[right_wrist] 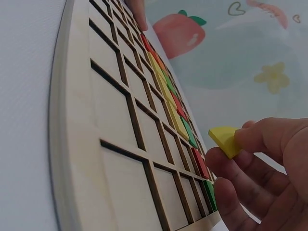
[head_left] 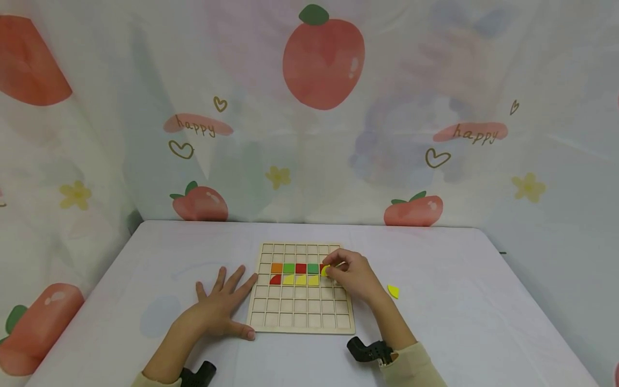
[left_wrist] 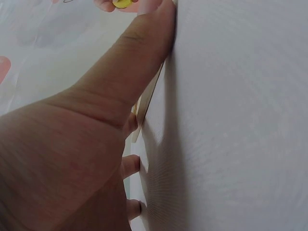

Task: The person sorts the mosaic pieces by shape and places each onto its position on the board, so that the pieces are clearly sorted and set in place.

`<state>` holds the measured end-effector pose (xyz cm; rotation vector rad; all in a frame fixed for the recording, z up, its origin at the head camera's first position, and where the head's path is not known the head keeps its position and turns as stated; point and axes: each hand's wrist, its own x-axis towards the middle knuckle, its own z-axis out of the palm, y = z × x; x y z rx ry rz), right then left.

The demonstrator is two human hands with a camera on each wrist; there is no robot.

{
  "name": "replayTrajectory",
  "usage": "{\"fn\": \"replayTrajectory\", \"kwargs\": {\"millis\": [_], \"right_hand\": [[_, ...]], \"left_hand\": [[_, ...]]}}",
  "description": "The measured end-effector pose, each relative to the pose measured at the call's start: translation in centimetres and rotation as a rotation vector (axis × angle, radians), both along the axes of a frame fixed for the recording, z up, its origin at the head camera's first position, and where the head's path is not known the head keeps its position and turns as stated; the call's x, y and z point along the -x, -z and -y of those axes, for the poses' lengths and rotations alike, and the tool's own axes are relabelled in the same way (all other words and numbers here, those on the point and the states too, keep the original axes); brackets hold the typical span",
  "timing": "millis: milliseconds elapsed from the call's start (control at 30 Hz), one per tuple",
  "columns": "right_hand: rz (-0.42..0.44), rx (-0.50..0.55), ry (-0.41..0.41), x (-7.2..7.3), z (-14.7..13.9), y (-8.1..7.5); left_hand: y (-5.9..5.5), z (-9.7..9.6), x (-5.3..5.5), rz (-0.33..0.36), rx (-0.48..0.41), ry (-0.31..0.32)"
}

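A wooden grid board point(head_left: 300, 321) lies on the white table. My left hand point(head_left: 220, 309) rests on the table with fingers spread, its fingertips and thumb at the board's left edge. Above the board's right half, my right hand point(head_left: 357, 275) pinches a yellow rounded-edge tile point(right_wrist: 223, 140) between thumb and fingers, raised over the cells in the right wrist view. One row of cells holds square tiles in orange point(head_left: 276, 267), green and red. In the row nearer me sit a red rounded tile point(head_left: 275, 279) and several yellow tiles point(head_left: 301, 280). My right fingers hide part of these rows.
A loose yellow tile point(head_left: 393, 291) lies on the table right of the board, beside my right forearm. Black wrist cameras point(head_left: 369, 352) are strapped on both wrists. A printed fruit-pattern cloth point(head_left: 309, 161) hangs behind the table point(head_left: 435, 269) and along its sides.
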<state>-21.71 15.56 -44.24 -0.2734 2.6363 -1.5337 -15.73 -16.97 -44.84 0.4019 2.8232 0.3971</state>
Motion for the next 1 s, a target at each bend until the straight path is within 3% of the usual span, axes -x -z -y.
{"fn": "replayTrajectory", "kwargs": {"millis": [433, 1000], "right_hand": [[-0.042, -0.117, -0.018, 0.03, 0.27, 0.13], [-0.062, -0.271, -0.031, -0.31, 0.31, 0.37]], "left_hand": [[-0.24, -0.03, 0.09, 0.026, -0.001, -0.010], [-0.19, -0.18, 0.06, 0.009, 0.020, -0.007]]}}
